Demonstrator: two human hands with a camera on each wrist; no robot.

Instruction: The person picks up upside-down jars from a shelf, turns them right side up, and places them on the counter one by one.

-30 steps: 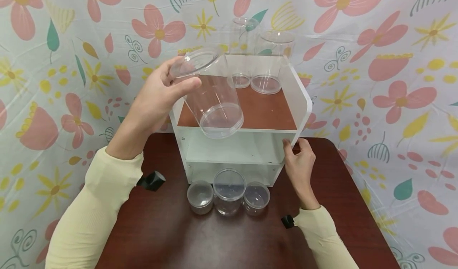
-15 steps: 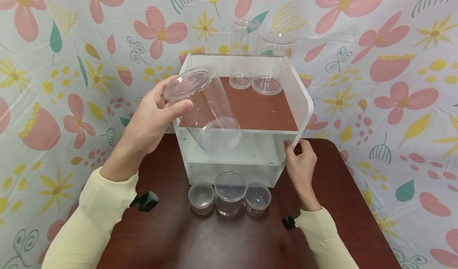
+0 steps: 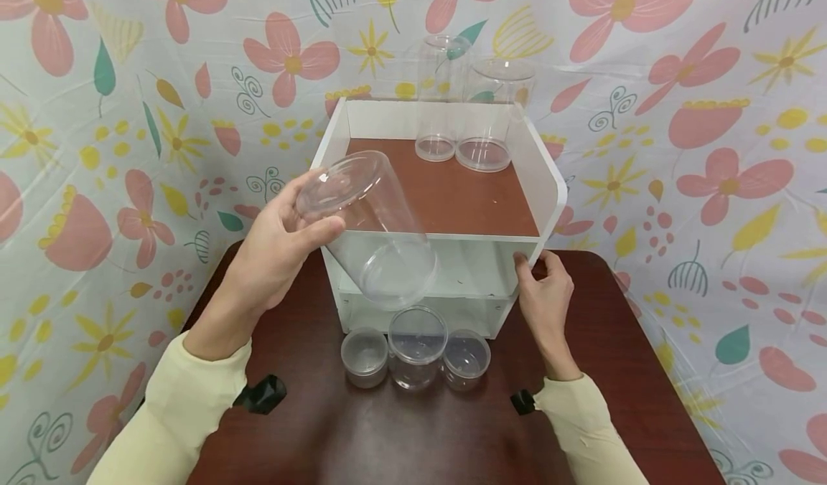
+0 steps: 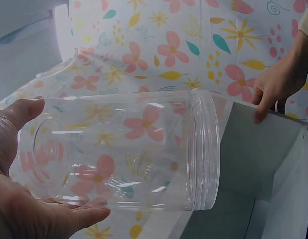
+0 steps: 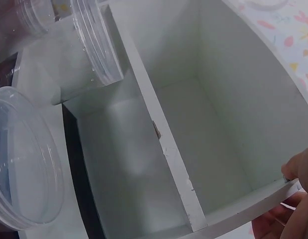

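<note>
A large clear plastic jar [image 3: 381,230] is held near its base by my left hand [image 3: 268,252], thumb on one side and fingers on the other. It tilts in front of the white shelf unit's [image 3: 541,176] upper opening, its wide ribbed end pointing down and right. In the left wrist view that jar [image 4: 129,149] looks see-through, with nothing visible inside. My right hand [image 3: 545,295] pinches the front edge of the unit's right side panel. The right wrist view shows its fingers [image 5: 298,169] at that edge.
A tall narrow clear jar [image 3: 436,148] and a wider one [image 3: 483,155] stand on the brown top shelf [image 3: 439,198], back right. Before the unit, on the dark table [image 3: 413,442], are a small tub [image 3: 365,359], a taller jar [image 3: 416,356] and another small tub [image 3: 466,363].
My left hand has lowered the jar from over the top shelf to in front of the compartment below, tilting it further. The right hand keeps its hold on the side panel.
</note>
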